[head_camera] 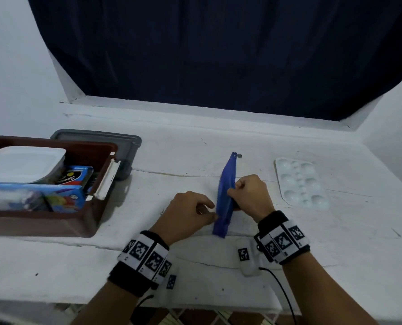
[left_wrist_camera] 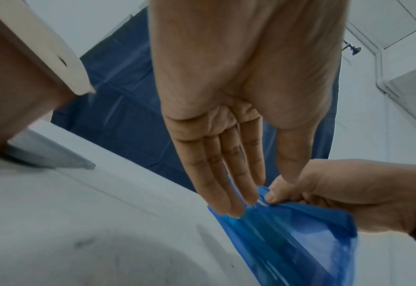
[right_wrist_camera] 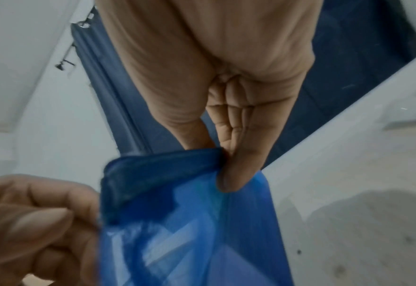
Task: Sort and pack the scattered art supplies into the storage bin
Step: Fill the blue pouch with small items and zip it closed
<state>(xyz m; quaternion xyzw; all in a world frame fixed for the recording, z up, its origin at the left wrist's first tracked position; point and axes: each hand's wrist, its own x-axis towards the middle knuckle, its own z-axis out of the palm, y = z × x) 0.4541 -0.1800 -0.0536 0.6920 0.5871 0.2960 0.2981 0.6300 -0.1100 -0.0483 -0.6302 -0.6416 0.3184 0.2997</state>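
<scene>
At the left edge of the white tabletop (head_camera: 148, 249) stands one brown plastic storage bin (head_camera: 61, 221) holding one white lidded tub (head_camera: 19, 164) and two printed boxes, beside one grey lid (head_camera: 125, 141). The left hand (head_camera: 186, 214) reaches forward, fingers (left_wrist_camera: 217, 180) straight and close together, tips touching one translucent blue zip pouch (head_camera: 225, 195) standing on edge mid-table. The right hand (head_camera: 251, 193), knuckles up, pinches the pouch's top edge between thumb and curled fingers. One white paint palette (head_camera: 300, 184) lies near the right edge.
</scene>
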